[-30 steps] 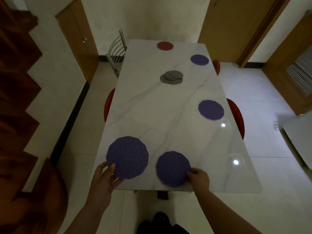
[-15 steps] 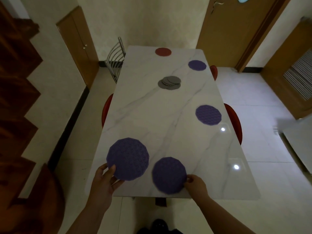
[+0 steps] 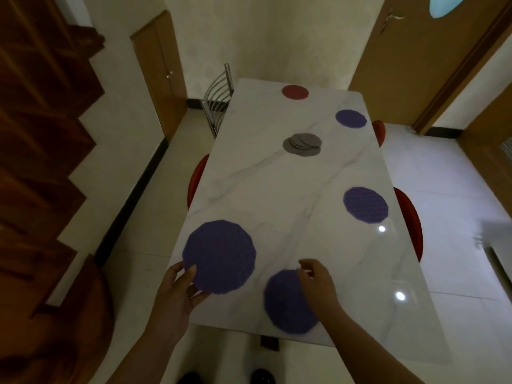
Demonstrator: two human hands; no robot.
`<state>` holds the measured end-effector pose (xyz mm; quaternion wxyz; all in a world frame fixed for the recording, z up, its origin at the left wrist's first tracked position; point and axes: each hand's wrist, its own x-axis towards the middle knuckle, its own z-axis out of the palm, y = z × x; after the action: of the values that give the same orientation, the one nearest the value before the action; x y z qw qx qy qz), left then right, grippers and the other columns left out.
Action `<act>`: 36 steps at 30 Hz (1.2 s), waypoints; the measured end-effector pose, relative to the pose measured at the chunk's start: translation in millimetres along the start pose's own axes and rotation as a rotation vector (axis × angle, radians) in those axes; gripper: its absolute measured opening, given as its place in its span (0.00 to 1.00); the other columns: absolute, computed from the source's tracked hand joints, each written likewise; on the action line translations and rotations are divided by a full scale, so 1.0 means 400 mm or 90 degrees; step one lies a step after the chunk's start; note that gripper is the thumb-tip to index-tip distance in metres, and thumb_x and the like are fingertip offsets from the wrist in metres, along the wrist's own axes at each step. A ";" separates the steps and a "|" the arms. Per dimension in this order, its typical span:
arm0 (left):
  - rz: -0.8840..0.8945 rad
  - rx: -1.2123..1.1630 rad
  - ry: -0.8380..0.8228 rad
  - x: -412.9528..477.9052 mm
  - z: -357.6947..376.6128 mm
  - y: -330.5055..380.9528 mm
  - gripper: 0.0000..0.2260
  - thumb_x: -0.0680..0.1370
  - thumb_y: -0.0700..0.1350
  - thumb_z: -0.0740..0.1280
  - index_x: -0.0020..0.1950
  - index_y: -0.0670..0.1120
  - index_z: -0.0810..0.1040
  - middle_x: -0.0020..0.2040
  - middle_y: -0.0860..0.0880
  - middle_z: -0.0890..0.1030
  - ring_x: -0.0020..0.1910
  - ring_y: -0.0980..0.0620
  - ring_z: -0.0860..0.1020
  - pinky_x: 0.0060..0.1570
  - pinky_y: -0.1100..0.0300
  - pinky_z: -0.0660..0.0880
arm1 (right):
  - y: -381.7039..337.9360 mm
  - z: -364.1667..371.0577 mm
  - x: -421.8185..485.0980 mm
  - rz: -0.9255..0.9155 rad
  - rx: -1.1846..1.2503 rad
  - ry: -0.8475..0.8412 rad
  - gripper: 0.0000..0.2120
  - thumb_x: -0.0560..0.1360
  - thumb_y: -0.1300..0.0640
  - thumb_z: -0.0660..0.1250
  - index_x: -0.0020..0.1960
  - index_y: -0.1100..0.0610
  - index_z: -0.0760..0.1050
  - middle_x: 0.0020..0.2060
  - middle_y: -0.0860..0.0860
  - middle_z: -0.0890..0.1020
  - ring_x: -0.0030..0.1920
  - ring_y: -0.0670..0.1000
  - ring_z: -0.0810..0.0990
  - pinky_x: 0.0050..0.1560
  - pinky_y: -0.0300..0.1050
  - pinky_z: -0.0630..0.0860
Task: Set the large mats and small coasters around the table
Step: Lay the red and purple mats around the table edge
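The right hand (image 3: 315, 284) has lifted, fingers loosely open, off the near-edge mat (image 3: 288, 303), which overhangs the worktop (image 3: 277, 195) and could slip off; the left hand (image 3: 177, 292) pinches the near-left-corner mat (image 3: 219, 256).

pretty dim and soft overall, two ceiling-light glares bounced off the glossy table (image 3: 277, 189), wide-angle bending at the edges, right hand (image 3: 315, 284) motion-blurred.

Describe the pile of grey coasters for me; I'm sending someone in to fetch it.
Start at the long white marble table and look along its middle line towards the far end. The pile of grey coasters lies there, short of the red mat. It is the only grey item and the only overlapping stack; the other mats lie single.
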<state>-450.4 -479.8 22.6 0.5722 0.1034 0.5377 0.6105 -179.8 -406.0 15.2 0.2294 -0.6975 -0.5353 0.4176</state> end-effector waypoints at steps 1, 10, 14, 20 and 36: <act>0.001 0.001 -0.008 0.007 -0.002 0.013 0.16 0.70 0.47 0.70 0.58 0.49 0.76 0.58 0.47 0.81 0.52 0.43 0.83 0.40 0.52 0.81 | -0.050 0.023 0.000 -0.034 0.030 -0.010 0.13 0.78 0.55 0.61 0.62 0.55 0.73 0.56 0.53 0.78 0.56 0.51 0.77 0.57 0.45 0.72; -0.028 0.033 -0.079 0.139 -0.163 0.193 0.18 0.70 0.48 0.71 0.58 0.48 0.75 0.54 0.47 0.84 0.49 0.43 0.84 0.37 0.54 0.81 | -0.369 0.341 -0.014 -0.145 0.064 -0.036 0.19 0.79 0.51 0.59 0.69 0.52 0.68 0.60 0.48 0.72 0.57 0.45 0.72 0.57 0.39 0.67; -0.057 0.101 -0.139 0.235 -0.288 0.306 0.19 0.69 0.50 0.72 0.59 0.53 0.76 0.53 0.52 0.85 0.50 0.44 0.84 0.39 0.53 0.81 | -0.447 0.497 -0.027 -0.097 0.074 0.011 0.20 0.78 0.51 0.60 0.70 0.52 0.67 0.62 0.51 0.71 0.55 0.45 0.72 0.56 0.39 0.68; -0.114 0.120 -0.194 0.358 -0.378 0.420 0.17 0.71 0.47 0.70 0.59 0.51 0.78 0.55 0.49 0.84 0.51 0.45 0.83 0.39 0.54 0.81 | -0.568 0.636 -0.031 -0.080 0.143 0.112 0.16 0.76 0.56 0.65 0.64 0.53 0.72 0.57 0.48 0.73 0.51 0.44 0.75 0.48 0.31 0.71; -0.119 0.263 -0.338 0.837 -0.208 0.610 0.13 0.73 0.46 0.68 0.58 0.51 0.79 0.54 0.49 0.85 0.51 0.47 0.83 0.38 0.57 0.81 | -0.735 0.681 0.386 0.094 0.234 0.187 0.12 0.71 0.58 0.71 0.54 0.59 0.77 0.47 0.50 0.80 0.46 0.49 0.80 0.46 0.44 0.80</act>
<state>-763.7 -196.6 14.7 0.7125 0.3222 0.4896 0.3858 -556.7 -201.1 39.9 0.3966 -0.7345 -0.3588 0.4176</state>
